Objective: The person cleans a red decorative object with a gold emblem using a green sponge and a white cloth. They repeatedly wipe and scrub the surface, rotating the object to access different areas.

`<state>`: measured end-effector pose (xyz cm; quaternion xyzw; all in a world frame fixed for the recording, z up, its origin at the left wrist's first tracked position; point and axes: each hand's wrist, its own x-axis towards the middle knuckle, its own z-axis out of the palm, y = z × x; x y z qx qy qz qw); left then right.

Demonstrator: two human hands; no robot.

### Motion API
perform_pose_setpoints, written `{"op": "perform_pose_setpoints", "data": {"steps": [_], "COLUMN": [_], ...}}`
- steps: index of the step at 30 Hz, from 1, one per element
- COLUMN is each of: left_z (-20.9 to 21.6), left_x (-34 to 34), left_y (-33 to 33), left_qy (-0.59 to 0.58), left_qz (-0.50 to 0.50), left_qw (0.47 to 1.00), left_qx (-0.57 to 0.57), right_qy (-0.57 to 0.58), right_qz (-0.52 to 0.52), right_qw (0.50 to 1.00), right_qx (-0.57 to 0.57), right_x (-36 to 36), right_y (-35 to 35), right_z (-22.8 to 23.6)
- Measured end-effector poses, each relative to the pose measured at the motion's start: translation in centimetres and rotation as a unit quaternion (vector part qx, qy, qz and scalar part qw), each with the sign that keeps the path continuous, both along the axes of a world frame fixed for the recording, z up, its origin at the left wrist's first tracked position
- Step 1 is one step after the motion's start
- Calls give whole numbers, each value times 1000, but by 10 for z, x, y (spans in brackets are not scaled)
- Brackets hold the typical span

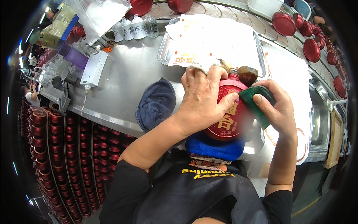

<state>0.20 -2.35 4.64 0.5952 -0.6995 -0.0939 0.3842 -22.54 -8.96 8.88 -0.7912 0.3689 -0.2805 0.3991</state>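
Left hand (201, 93) clasping red bottle (223, 130), right hand (279, 108) pinching green pad (256, 109), we judge the bottle rigid, slippery, best edge-held.

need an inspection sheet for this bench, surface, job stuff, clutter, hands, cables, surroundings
Surface: grey metal worktop, bare in places.
Job's things: round red bottle, lower edge against a bright blue cloth; dark green pad.
Clutter: dark blue-grey cloth, four small bottles, purple bottle, printed white sheets over a tray.
Hands: left hand at the bottle, thumb on its face; right hand pinches the pad.
Cables: thin cord from a white box.
Surroundings: rows of red bottles lower left, slatted conveyor behind, sink right.
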Motion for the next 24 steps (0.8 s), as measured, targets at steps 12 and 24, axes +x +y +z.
{"op": "perform_pose_setpoints", "data": {"steps": [12, 24], "left_z": [3, 5], "left_x": [-1, -1], "left_y": [-2, -5], "left_qy": [8, -6], "left_qz": [3, 6], "left_qw": [1000, 1000], "left_qx": [13, 4], "right_qy": [-37, -52], "right_qz": [-34, -27], "right_qw": [998, 998], "right_qx": [23, 23], "right_x": [-9, -14], "right_y": [6, 9], "right_z": [-2, -5]}}
